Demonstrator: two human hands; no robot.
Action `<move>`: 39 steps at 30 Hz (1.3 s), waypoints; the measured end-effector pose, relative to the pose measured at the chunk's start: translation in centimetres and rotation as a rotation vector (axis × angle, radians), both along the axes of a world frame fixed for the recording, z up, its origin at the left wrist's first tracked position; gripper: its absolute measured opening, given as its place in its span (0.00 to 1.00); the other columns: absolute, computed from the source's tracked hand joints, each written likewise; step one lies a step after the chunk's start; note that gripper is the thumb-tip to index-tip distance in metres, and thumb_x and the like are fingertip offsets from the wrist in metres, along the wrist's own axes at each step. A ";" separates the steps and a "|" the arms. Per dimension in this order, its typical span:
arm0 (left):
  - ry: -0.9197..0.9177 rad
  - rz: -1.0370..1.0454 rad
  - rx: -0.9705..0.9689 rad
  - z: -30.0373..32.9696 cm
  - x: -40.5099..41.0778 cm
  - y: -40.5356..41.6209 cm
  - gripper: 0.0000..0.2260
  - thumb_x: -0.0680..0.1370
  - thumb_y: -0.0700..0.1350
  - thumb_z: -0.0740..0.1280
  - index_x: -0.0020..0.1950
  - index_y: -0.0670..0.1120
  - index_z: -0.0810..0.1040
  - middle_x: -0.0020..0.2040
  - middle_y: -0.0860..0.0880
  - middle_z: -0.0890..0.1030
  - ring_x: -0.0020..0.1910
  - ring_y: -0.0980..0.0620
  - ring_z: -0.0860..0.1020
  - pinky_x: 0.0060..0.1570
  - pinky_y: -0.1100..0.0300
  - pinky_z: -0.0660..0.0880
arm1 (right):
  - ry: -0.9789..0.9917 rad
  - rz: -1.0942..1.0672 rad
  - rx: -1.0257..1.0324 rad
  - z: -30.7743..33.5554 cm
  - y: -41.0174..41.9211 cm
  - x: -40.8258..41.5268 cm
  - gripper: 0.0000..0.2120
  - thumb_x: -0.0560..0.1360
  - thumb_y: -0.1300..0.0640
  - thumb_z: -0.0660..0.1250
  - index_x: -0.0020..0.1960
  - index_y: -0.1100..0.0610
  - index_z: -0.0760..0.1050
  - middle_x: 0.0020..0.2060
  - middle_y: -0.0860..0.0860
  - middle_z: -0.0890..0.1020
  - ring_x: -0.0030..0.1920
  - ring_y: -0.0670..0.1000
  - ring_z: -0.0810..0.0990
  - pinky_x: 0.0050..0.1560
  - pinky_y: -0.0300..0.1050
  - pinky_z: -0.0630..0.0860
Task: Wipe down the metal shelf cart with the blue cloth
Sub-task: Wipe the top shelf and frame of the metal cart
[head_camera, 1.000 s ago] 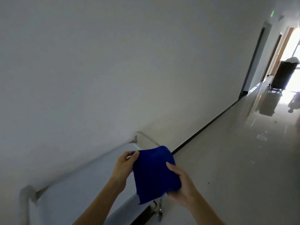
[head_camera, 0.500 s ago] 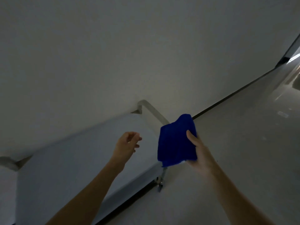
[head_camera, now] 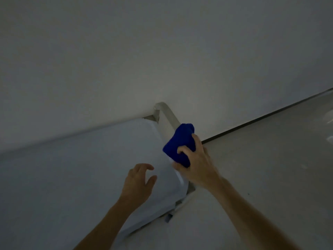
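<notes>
Half a second back the right hand [head_camera: 195,166] held the blue cloth [head_camera: 180,143] up in the air beside the cart; now it has come down and bunched the cloth against the end rail [head_camera: 168,117] of the metal shelf cart [head_camera: 81,159], at the far right edge of the top shelf. That reads as the wiping proper getting under way, with nearly all of the shelf surface yet to be covered. Its fingers curl over the wadded cloth and the thumb tucks under it, wrist angled down from the lower right. The left hand [head_camera: 138,183] has dropped too and hovers over the shelf top near the right hand, fingers spread and relaxed, holding nothing; whether the fingertips touch the metal cannot be told in this dim light.
</notes>
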State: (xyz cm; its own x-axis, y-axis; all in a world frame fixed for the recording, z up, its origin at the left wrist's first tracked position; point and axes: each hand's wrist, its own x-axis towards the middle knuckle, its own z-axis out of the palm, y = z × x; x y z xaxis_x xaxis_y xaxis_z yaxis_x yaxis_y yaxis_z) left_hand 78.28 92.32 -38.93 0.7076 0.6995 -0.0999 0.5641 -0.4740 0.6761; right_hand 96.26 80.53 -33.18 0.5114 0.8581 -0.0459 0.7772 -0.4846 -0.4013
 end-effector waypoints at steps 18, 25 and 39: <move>0.444 -0.224 0.406 -8.4 0.1 -0.8 0.25 0.79 0.62 0.45 0.72 0.58 0.66 0.75 0.43 0.64 0.77 0.37 0.55 0.69 0.27 0.43 | -0.198 -0.254 0.108 -3.1 4.8 3.0 0.36 0.77 0.37 0.62 0.78 0.45 0.51 0.53 0.57 0.80 0.48 0.61 0.82 0.50 0.56 0.79; 0.365 -0.226 0.531 -10.5 0.6 0.0 0.27 0.78 0.65 0.35 0.77 0.64 0.42 0.81 0.50 0.44 0.78 0.41 0.38 0.69 0.31 0.35 | -0.247 -0.329 0.320 -5.1 2.8 1.9 0.32 0.77 0.38 0.62 0.77 0.44 0.57 0.51 0.52 0.80 0.46 0.56 0.81 0.48 0.51 0.76; 0.367 -0.235 0.577 -10.5 0.7 -0.4 0.28 0.78 0.64 0.37 0.78 0.62 0.44 0.81 0.48 0.47 0.78 0.40 0.44 0.70 0.30 0.41 | 0.235 -0.581 0.910 -14.7 -3.3 -3.1 0.41 0.70 0.53 0.78 0.72 0.35 0.56 0.71 0.49 0.69 0.66 0.51 0.74 0.58 0.56 0.81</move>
